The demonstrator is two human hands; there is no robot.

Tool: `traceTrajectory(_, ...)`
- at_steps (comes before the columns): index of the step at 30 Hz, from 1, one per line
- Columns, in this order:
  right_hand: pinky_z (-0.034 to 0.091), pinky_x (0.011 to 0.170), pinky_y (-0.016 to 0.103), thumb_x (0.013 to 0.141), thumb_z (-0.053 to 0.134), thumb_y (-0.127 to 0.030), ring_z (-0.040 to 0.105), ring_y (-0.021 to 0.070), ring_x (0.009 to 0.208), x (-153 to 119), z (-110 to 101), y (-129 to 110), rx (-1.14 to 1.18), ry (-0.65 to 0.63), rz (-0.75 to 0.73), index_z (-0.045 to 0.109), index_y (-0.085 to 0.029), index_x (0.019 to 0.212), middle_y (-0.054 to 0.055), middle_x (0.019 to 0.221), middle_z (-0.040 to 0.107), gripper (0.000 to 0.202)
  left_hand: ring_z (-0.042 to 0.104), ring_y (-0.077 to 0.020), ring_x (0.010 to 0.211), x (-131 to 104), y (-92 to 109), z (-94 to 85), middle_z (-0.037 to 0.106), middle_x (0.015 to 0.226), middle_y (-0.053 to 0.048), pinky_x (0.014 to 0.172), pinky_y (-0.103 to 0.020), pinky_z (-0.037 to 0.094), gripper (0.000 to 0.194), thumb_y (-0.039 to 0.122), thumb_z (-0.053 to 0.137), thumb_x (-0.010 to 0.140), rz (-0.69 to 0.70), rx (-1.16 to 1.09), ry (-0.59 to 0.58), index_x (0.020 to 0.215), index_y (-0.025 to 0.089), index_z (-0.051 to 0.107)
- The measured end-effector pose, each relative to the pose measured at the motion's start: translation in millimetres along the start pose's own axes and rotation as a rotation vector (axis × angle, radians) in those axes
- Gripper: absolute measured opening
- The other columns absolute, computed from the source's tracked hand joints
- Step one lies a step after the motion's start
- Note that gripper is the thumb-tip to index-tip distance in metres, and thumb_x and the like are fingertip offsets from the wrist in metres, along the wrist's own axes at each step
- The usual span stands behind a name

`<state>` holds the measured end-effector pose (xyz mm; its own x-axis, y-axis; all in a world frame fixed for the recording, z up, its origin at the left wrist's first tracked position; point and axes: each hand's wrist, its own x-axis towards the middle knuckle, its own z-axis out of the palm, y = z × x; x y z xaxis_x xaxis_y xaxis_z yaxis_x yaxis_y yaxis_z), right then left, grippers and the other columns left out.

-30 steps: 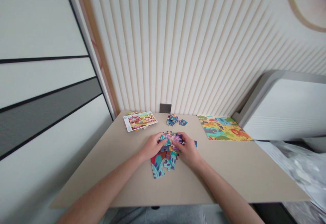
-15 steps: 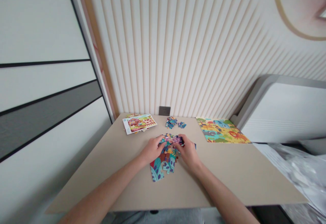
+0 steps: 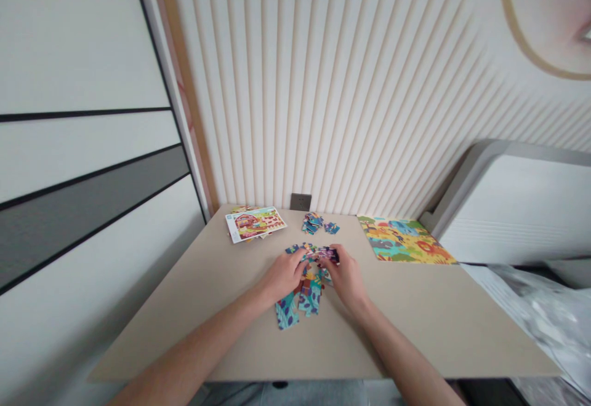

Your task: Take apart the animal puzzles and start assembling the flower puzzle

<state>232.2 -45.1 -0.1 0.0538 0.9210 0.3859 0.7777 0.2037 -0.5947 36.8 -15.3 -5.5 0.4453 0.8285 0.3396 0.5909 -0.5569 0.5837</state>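
Near the middle of the table, my left hand [image 3: 285, 270] and my right hand [image 3: 345, 272] face each other. Between their fingertips is a section of purple and pink puzzle pieces [image 3: 325, 254], raised and tilted; both hands pinch it. Under and around my hands lie more jigsaw pieces. A teal leaf-patterned strip [image 3: 287, 315] sticks out below my left hand. Beside it is a teal and orange strip [image 3: 309, 297], with a gap at its lower end. My fingers cover part of the pieces, so how they join there is hidden.
Behind my hands lie a small heap of blue puzzle pieces [image 3: 313, 222] and a few pieces [image 3: 331, 228] beside it. Farm picture cards [image 3: 256, 224] are stacked at the back left. A yellow animal puzzle [image 3: 406, 240] lies flat at the back right. A ribbed wall [image 3: 295, 117] borders the table.
Both hands have lifted and tilted the purple section a little. A loose teal piece near the bottom now sits in line with the middle strip. The view has shifted slightly.
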Motion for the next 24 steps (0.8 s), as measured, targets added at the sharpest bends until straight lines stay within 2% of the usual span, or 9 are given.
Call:
traceTrajectory(5,0.048,0.078,0.033,0.095,0.052,-0.034,0.067,0.0247,0.094,3,0,9,-0.036,0.058,-0.034,0.059,-0.024,0.119,0.010,0.109,0.071,0.027,0.070,-0.0234,0.091,1,-2,-4.7,0.074,0.099,-0.006,0.076,-0.029,0.049,0.024,0.029,0.046,0.100,0.004,-0.041,0.058,0.117,0.024,0.063)
traceTrajectory(7,0.048,0.078,0.034,0.094,0.054,-0.037,0.066,0.0252,0.091,9,-2,21,-0.003,0.097,0.014,0.061,-0.023,0.116,0.010,0.103,0.071,0.028,0.069,-0.0229,0.088,3,-10,-11.0,0.073,0.095,-0.006,0.075,-0.029,0.048,0.023,0.031,0.047,0.100,-0.024,-0.069,0.114,0.112,0.021,0.064)
traceTrajectory(9,0.049,0.073,0.034,0.089,0.061,-0.043,0.065,0.0247,0.083,17,-4,36,0.098,0.118,0.103,0.061,-0.021,0.112,0.008,0.092,0.071,0.033,0.068,-0.0218,0.082,6,-22,-16.9,0.072,0.088,-0.005,0.073,-0.029,0.047,0.024,0.035,0.049,0.099,-0.079,-0.099,0.181,0.106,0.019,0.065)
traceTrajectory(11,0.050,0.068,0.033,0.081,0.069,-0.048,0.064,0.0231,0.075,23,-3,47,0.309,0.075,0.173,0.061,-0.019,0.109,0.005,0.084,0.069,0.041,0.066,-0.0213,0.079,10,-32,-18.7,0.070,0.086,-0.004,0.072,-0.029,0.048,0.027,0.039,0.051,0.098,-0.134,-0.176,0.227,0.102,0.017,0.066)
traceTrajectory(13,0.052,0.067,0.033,0.077,0.074,-0.051,0.064,0.0219,0.074,24,2,49,0.560,-0.002,0.183,0.060,-0.020,0.108,0.004,0.085,0.068,0.046,0.066,-0.0212,0.082,12,-36,-14.9,0.071,0.088,-0.004,0.074,-0.029,0.050,0.031,0.044,0.053,0.096,-0.151,-0.325,0.180,0.101,0.016,0.066)
traceTrajectory(16,0.055,0.070,0.032,0.078,0.074,-0.051,0.065,0.0216,0.079,19,13,35,0.768,-0.097,0.138,0.059,-0.021,0.110,0.004,0.091,0.069,0.047,0.067,-0.0227,0.094,10,-30,-2.5,0.073,0.101,-0.005,0.081,-0.031,0.053,0.034,0.046,0.058,0.094,-0.114,-0.595,-0.003,0.108,0.016,0.067)
traceTrajectory(20,0.053,0.084,0.035,0.083,0.071,-0.047,0.064,0.0229,0.093,9,19,15,0.640,-0.067,0.027,0.059,-0.022,0.123,0.005,0.105,0.068,0.048,0.066,-0.0248,0.107,2,-16,9.9,0.069,0.117,-0.007,0.091,-0.036,0.053,0.040,0.044,0.059,0.095,-0.069,-0.828,-0.171,0.125,0.018,0.060)
traceTrajectory(22,0.051,0.092,0.037,0.086,0.069,-0.046,0.063,0.0241,0.102,7,17,12,0.556,-0.073,-0.022,0.060,-0.022,0.124,0.006,0.112,0.067,0.046,0.066,-0.0245,0.106,0,-13,11.8,0.069,0.118,-0.007,0.092,-0.038,0.053,0.041,0.043,0.058,0.095,-0.051,-0.843,-0.210,0.128,0.019,0.057)
traceTrajectory(24,0.049,0.096,0.038,0.088,0.067,-0.045,0.062,0.0243,0.107,6,13,11,0.549,-0.146,-0.049,0.061,-0.023,0.124,0.006,0.116,0.067,0.043,0.065,-0.0245,0.109,-2,-13,12.1,0.067,0.121,-0.007,0.095,-0.039,0.053,0.041,0.041,0.058,0.096,-0.011,-0.786,-0.198,0.132,0.021,0.055)
